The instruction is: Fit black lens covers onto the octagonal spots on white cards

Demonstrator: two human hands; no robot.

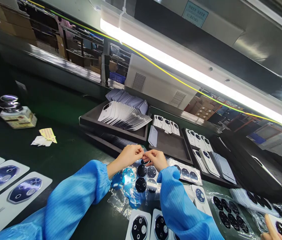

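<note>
My left hand [130, 156] and my right hand [157, 159] meet fingertip to fingertip, both pinched. What lies between the fingers is too small and too covered to make out. Just below them, clear plastic packaging holds black round camera lens covers [141, 184] with ring-shaped holes. Crumpled blue film [128, 178] lies beside these, under my left wrist. Nearer to me, between my forearms, are white phone back panels [139, 225] with large dark camera discs. More such white panels [26, 196] lie to the left of my left sleeve.
A black tray [116, 133] with fanned panels stands behind my hands, with further panel trays [173, 146] to its right. At left are a stamp-like metal-topped box [18, 116] and paper scraps [47, 135]. Another person's hand [272, 228] holds a panel at lower right. A lamp [180, 60] hangs overhead.
</note>
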